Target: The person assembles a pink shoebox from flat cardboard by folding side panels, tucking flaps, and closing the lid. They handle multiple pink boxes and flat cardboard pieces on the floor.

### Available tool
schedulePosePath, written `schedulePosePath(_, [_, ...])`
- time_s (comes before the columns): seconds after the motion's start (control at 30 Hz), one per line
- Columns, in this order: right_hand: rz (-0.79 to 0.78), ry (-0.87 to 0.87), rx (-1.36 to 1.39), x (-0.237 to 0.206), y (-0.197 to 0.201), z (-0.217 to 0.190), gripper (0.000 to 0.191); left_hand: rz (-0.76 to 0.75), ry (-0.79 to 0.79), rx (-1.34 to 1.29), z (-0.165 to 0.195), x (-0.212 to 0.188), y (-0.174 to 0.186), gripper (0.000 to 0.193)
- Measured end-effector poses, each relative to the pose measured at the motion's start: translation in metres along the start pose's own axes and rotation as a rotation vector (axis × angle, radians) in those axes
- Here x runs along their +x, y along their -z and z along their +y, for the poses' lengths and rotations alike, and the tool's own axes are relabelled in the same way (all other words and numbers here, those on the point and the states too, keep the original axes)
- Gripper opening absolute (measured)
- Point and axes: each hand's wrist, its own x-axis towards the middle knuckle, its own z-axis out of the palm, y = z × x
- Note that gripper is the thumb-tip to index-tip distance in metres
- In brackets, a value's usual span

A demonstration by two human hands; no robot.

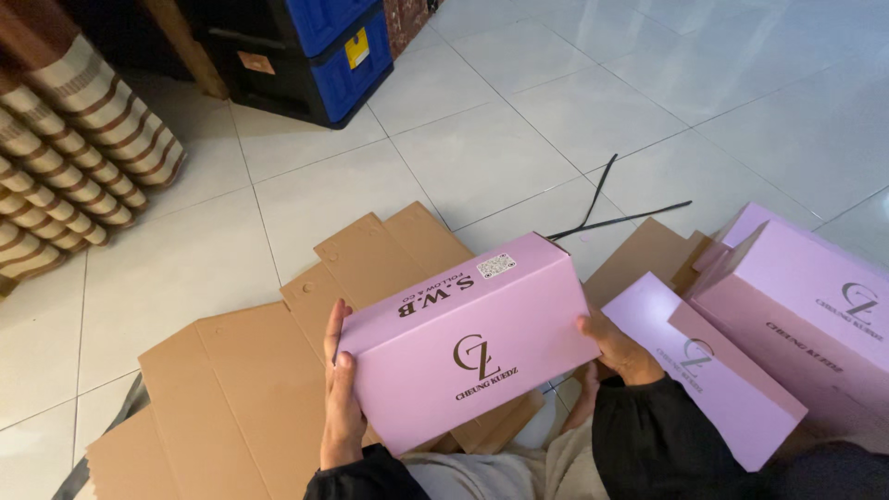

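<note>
both hands grasp the pink box: left hand (341, 393) flat on its left end, right hand (619, 350) cupping the right end. the pink box (463, 338) hangs between them above flattened cardboard (245, 389). even pressure on both ends should keep it level.

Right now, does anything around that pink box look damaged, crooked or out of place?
The pink box held between both hands looks intact, closed and undented. The only stray items are two thin black strips lying loose on the tiled floor beyond the flattened cardboard.
</note>
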Motion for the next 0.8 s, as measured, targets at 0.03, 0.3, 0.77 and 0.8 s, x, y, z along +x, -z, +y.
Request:
schedulePosePath(0.03, [-0.015, -0.004, 0.070, -0.001, 0.004, 0.007, 0.103, 0.007, -0.044, -0.002, 0.003, -0.002, -0.002, 0.100])
schedulePosePath(0.3, [0.318, -0.042, -0.204, 0.009, 0.006, 0.033, 0.080, -0.165, -0.282, -0.095, 0.007, -0.010, -0.003, 0.117])
schedulePosePath(0.77, [0.332, -0.207, 0.274, 0.023, 0.005, 0.030, 0.074, -0.015, -0.093, -0.206, -0.020, -0.011, -0.001, 0.081])
schedulePosePath(0.8, [0.335, -0.210, 0.280, 0.024, 0.006, 0.029, 0.073, -0.021, -0.096, -0.211, -0.024, -0.011, 0.001, 0.081])
